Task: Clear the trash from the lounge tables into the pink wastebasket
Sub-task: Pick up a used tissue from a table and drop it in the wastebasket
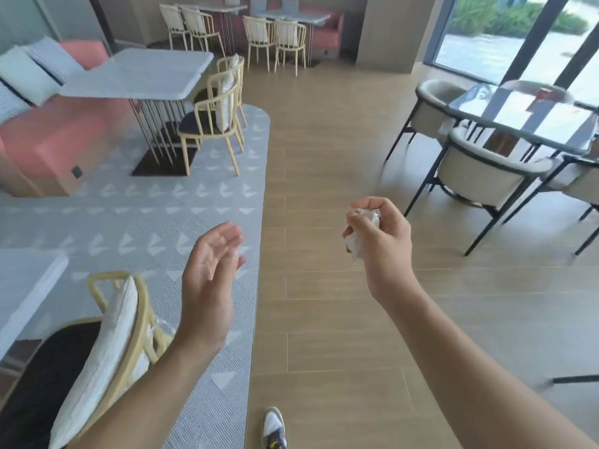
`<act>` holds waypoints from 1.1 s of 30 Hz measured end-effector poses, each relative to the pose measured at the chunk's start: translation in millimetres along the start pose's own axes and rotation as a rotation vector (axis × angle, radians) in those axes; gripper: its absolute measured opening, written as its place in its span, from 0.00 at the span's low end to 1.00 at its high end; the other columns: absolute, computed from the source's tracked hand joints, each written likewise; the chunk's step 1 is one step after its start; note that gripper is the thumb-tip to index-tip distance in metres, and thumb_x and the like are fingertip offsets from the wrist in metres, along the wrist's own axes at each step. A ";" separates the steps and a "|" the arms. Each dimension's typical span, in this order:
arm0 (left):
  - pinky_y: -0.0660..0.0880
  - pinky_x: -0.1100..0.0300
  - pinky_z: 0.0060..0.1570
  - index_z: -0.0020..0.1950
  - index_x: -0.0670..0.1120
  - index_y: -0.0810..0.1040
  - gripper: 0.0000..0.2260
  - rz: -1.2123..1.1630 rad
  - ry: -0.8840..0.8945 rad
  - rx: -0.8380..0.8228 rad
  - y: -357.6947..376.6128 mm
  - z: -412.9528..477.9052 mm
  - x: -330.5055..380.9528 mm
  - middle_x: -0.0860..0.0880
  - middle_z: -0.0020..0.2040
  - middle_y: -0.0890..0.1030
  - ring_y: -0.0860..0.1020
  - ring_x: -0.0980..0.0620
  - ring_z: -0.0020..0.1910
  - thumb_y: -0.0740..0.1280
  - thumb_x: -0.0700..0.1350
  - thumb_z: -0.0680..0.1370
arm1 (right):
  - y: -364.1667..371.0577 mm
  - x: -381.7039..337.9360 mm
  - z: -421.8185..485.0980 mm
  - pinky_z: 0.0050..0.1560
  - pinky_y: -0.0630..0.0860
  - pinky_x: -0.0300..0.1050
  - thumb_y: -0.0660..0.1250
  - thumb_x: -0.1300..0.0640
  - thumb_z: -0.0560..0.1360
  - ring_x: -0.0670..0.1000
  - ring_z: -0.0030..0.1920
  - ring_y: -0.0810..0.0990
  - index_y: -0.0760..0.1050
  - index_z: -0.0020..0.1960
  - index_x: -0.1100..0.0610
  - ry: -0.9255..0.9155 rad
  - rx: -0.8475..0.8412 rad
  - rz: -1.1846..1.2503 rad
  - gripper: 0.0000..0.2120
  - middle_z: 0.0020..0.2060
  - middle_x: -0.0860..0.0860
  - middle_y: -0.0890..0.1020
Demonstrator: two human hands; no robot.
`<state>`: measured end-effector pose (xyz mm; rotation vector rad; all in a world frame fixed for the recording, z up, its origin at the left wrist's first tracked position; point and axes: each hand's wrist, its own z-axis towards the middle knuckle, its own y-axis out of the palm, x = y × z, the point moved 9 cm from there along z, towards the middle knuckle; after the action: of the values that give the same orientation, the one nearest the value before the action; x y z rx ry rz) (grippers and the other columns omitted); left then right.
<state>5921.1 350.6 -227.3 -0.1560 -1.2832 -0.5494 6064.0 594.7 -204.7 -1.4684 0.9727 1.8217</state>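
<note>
My right hand (381, 236) is raised over the wooden floor and grips a crumpled white tissue (359, 238), which sticks out between the curled fingers. My left hand (210, 264) hangs beside it with the palm turned inward, fingers relaxed, and holds nothing. A dark glossy table (531, 115) at the right carries a blurred reddish item (547, 94) near its far edge. The pink wastebasket is not in view.
A grey table (142, 74) with cream chairs (214, 124) and a pink sofa (48, 137) stands at the left on a patterned grey carpet. A cream chair (113, 338) is close at lower left. Padded armchairs (486, 176) surround the right table. A wooden aisle runs ahead.
</note>
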 end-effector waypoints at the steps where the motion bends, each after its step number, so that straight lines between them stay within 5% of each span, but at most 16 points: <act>1: 0.78 0.54 0.63 0.62 0.61 0.81 0.13 -0.003 0.014 -0.013 5.2 30.6 -3.4 0.51 0.66 0.83 0.80 0.51 0.68 0.67 0.54 0.78 | 10.5 0.6 24.1 0.29 0.74 0.42 0.71 0.59 0.72 0.50 0.33 0.80 0.81 0.44 0.49 -0.003 0.000 0.004 0.05 0.35 0.48 0.80; 21: 0.78 0.53 0.64 0.65 0.55 0.79 0.16 0.094 0.014 -0.034 125.7 537.0 -179.7 0.51 0.65 0.84 0.81 0.49 0.68 0.67 0.54 0.78 | 151.1 108.2 551.4 0.32 0.74 0.40 0.71 0.62 0.75 0.48 0.33 0.79 0.80 0.47 0.54 0.020 -0.020 -0.008 0.04 0.36 0.51 0.81; 33: 0.79 0.56 0.61 0.64 0.63 0.81 0.13 0.038 0.041 -0.027 203.9 838.8 -273.1 0.52 0.67 0.83 0.80 0.50 0.69 0.67 0.54 0.80 | 238.2 140.7 861.8 0.29 0.72 0.39 0.72 0.56 0.72 0.48 0.31 0.79 0.81 0.47 0.51 0.029 -0.104 -0.027 0.04 0.35 0.53 0.80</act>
<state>5243.7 950.7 -198.9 -0.1899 -1.2306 -0.5352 5375.3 1182.0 -197.7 -1.5665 0.8788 1.8614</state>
